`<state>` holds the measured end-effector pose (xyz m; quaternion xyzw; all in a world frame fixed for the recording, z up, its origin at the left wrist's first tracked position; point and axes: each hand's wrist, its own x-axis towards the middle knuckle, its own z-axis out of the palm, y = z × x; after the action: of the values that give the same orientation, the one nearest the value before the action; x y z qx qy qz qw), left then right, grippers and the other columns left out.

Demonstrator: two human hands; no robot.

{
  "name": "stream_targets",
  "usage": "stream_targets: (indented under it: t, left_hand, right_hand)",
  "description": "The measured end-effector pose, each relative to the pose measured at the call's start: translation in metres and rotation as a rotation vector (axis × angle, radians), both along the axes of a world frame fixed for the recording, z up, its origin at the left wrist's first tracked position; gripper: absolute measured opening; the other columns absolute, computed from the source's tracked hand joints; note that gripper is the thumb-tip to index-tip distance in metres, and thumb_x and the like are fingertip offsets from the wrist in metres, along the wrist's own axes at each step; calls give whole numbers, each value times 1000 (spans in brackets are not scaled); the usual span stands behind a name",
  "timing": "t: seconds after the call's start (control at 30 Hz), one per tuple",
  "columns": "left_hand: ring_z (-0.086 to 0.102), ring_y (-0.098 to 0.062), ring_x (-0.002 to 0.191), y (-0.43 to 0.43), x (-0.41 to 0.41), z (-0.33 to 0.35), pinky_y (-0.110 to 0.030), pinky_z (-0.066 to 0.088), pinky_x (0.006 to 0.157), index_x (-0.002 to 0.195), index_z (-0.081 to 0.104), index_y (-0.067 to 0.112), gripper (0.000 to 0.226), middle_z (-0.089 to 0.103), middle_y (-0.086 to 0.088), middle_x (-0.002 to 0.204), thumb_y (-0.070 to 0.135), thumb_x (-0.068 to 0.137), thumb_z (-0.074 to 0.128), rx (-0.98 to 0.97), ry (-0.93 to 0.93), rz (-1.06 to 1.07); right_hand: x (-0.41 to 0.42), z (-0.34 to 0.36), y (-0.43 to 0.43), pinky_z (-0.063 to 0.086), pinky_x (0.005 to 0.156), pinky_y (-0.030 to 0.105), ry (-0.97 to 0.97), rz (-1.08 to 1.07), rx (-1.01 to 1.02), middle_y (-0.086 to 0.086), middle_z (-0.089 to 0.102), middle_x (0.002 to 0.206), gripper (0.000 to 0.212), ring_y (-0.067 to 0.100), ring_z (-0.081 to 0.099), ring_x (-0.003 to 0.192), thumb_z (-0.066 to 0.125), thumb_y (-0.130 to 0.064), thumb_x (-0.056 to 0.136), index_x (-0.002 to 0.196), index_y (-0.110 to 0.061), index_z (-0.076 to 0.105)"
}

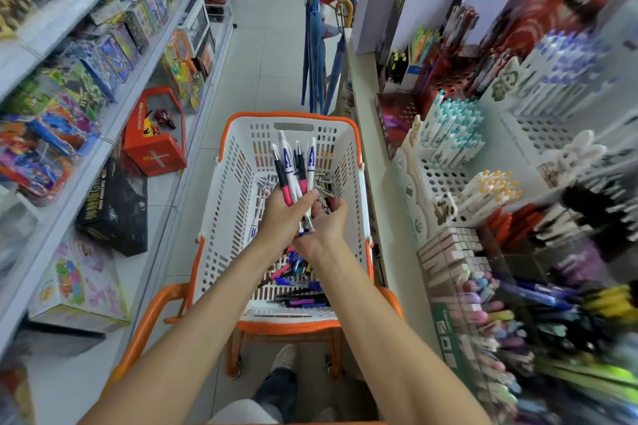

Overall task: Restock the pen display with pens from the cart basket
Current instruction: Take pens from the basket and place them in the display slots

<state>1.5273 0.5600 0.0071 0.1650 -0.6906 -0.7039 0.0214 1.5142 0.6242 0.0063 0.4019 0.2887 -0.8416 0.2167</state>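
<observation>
Nearest, loose pens (297, 274) lie in a heap on the floor of the basket (238, 183), which sits in the orange cart (148, 317). Plenty are left to move.

Above them, over the basket's middle, the left grip (281, 217) is closed round a bunch (293, 166) of white pens with red and blue sleeves, fanned upward. The right grip (326, 221) is cupped against the bunch's lower ends with its fingers curled. Whether it actually clasps them I cannot tell.

To the right, the display (445, 179) stands on the shelf with teal-capped pens (455, 128) in some holes and many holes bare. Its near end is too blurred to judge.

My reading is that the job is at an early or middle stage: a handful is gathered, none of it is yet carried across, and both the basket stock and the empty holes remain.

Writing is scarce. The held pens bear a blue mark too small to read. On the floor to the left, a black box (114, 203) and a red box (155, 145) carry print I cannot make out.
</observation>
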Motion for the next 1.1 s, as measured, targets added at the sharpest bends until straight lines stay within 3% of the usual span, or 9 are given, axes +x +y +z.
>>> stream_targets:
  t: [0.13,0.23,0.3,0.43,0.53,0.63,0.73,0.9,1.1]
  left_hand:
    - [68,-16,87,16,2,4,-30,54,79,102,64,16,7,70,-2,89,20,97,60,17,-33,-116]
    - [63,-12,70,39,12,11,-23,54,63,98,61,13,7,64,-2,79,14,100,54,91,-27,-259]
    - [64,-11,65,58,20,16,-26,55,60,101,61,12,7,65,-3,78,13,100,54,159,-52,-356]
    - [63,-12,61,99,33,24,-29,54,58,112,58,9,13,66,-3,79,15,100,56,228,-96,-471]
    - [60,-12,62,126,38,30,-24,50,51,112,58,10,14,64,-7,83,16,99,57,246,-87,-543]
    - [59,-15,69,151,45,39,-29,49,58,111,63,14,17,64,-3,81,22,96,62,207,-64,-677]
    - [58,-10,61,176,55,56,-23,46,52,108,63,15,12,62,3,70,21,97,61,184,-25,-807]
    - [62,-9,66,206,65,77,-23,51,54,104,62,18,7,70,8,68,18,97,59,147,48,-987]
    - [63,-5,61,238,77,95,-22,52,56,102,61,15,5,72,5,71,15,98,58,157,85,-1144]
  right_hand:
    - [15,5,31,31,115,48,216,40,29,11,52,137,67,23,49,126,26,-69,98,119,-17,64]
    - [23,25,73,48,64,21,374,69,278,5,60,93,53,10,51,69,30,-50,105,118,-7,57]
    - [28,44,109,47,48,18,448,131,525,4,59,88,33,8,60,58,41,-32,106,119,-5,54]
    - [44,64,170,48,84,26,613,124,911,11,57,128,43,17,61,106,50,-12,101,143,-16,42]
    - [64,74,203,49,95,37,676,63,1078,6,61,120,49,26,60,112,54,-9,98,144,-18,42]
    - [89,84,230,55,87,38,692,44,1187,-3,59,111,54,21,64,100,55,-12,96,146,-22,38]
    - [114,98,252,55,70,23,657,-27,1272,4,60,118,56,7,66,88,55,-12,97,148,-21,35]
    - [147,120,282,58,86,44,590,-158,1460,1,67,107,43,20,68,93,61,-16,94,136,-20,54]
    - [180,140,306,61,77,34,562,-222,1463,9,67,103,33,19,70,82,70,-14,91,121,-18,59]
